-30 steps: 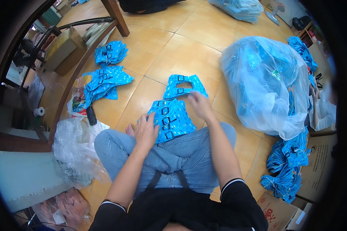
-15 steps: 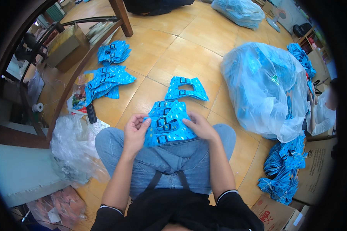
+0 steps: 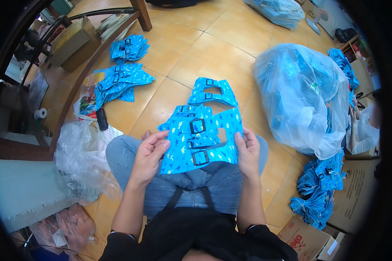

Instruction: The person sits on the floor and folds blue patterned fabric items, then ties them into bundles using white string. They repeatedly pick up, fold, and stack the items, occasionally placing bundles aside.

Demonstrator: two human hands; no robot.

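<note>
Above the lap, the fingers [image 3: 160, 141] of the left hand [image 3: 149, 155] are pinching the left edge of a fanned stack of blue buckled pieces [image 3: 200, 141], while the right hand [image 3: 248, 151] is clamping the right edge, thumb on top. Because the pieces are overlapping loosely, the lower ones are likely to slide out if either pinch is loosening. Both forearms are rising from the lower edge, wrists bent inward. Another blue piece [image 3: 213, 91] is lying on the floor [image 3: 204, 48] beyond.
</note>
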